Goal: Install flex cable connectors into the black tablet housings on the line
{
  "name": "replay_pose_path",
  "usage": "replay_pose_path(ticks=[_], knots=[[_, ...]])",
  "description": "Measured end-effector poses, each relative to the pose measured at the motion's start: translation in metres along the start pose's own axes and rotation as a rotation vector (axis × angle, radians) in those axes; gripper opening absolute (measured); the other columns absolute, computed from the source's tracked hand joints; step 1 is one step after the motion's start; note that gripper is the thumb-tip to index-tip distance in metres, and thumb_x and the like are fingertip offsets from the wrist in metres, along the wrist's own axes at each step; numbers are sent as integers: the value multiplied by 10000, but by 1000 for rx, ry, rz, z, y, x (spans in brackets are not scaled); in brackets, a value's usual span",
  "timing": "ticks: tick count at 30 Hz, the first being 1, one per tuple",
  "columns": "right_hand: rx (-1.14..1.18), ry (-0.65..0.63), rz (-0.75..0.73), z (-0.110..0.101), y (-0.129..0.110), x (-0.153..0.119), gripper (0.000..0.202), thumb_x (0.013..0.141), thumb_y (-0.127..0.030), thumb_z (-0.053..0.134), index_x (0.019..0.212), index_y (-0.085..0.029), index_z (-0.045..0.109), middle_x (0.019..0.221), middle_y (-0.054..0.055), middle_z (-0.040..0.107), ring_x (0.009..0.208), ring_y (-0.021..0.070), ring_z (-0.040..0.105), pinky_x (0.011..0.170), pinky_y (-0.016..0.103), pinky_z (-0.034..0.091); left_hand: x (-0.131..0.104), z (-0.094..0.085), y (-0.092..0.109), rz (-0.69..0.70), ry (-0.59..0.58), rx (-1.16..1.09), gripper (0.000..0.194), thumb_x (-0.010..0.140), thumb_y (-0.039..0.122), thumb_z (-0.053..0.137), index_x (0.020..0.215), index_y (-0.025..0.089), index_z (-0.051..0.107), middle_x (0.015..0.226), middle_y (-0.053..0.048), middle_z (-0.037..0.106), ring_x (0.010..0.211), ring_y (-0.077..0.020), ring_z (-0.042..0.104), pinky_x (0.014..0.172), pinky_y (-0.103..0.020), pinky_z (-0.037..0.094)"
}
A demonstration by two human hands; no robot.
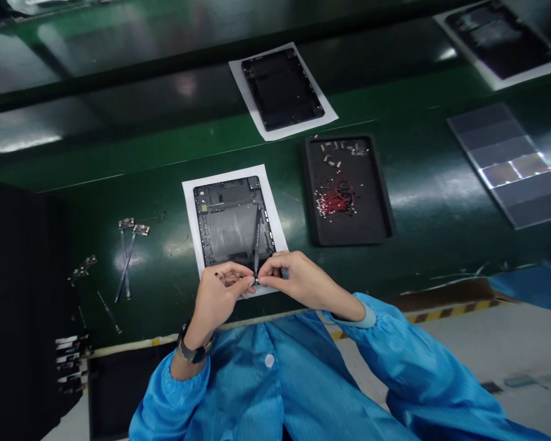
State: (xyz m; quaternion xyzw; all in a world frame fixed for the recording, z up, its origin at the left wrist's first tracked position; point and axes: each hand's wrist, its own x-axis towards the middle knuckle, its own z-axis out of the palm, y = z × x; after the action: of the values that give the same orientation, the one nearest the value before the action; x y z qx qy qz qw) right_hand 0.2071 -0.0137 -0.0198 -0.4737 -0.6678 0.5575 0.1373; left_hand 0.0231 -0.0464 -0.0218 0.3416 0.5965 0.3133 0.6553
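An open black tablet housing [229,229] lies on a white sheet [190,202] right before me. My left hand [224,285] and my right hand [294,277] meet over its near edge, thumbs and forefingers pinched together. Between the fingertips is the lower end of a dark flat ribbon cable [257,236], which runs up over the right part of the housing. A tiny connector piece sits at that end, partly covered by the fingers. Both hands are closed on this end.
A black tray [349,226] holds red wires [337,199] and small boards. Another tablet housing [282,89] lies further back. Small circuit boards with ribbon cables [131,251] lie at left, beside a tall black stack [18,294]. A clear plastic sheet [509,165] rests at right.
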Motion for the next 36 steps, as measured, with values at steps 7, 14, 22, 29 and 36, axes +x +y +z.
replay_pose_path(ticks=[7,14,22,29,36], knots=[[41,-6,-13,-2,3,-1,110,827,-171,678,730,-185,727,708,14,697,695,156,611,665,261,445,2,-1,4,-34,-70,5,163,648,256,791,713,134,704,556,-43,688,531,-176,660,544,-274,549],[23,-28,-11,-1,6,0,108,816,-172,689,715,-181,726,695,17,696,701,164,607,662,267,443,1,1,2,-23,-67,12,143,662,257,775,706,142,701,568,-35,686,539,-174,658,571,-283,552],[-71,-32,-82,-23,-7,1,105,833,-234,685,909,-186,740,843,45,733,712,177,638,677,286,474,-9,-4,2,203,80,443,66,763,205,682,749,192,745,748,-45,720,615,-165,598,582,-272,462],[-286,364,-176,-120,-42,15,237,896,-376,596,926,-191,740,871,68,742,751,213,654,655,309,483,0,-31,11,567,203,757,114,854,184,612,800,218,706,977,-75,737,966,-250,626,877,-385,486],[-499,715,292,-177,-40,149,269,886,-217,622,1129,-119,684,1175,149,694,1106,266,630,923,333,474,112,-64,86,513,362,1064,229,797,153,666,1026,162,664,1065,-120,673,1101,-293,533,979,-418,397]])
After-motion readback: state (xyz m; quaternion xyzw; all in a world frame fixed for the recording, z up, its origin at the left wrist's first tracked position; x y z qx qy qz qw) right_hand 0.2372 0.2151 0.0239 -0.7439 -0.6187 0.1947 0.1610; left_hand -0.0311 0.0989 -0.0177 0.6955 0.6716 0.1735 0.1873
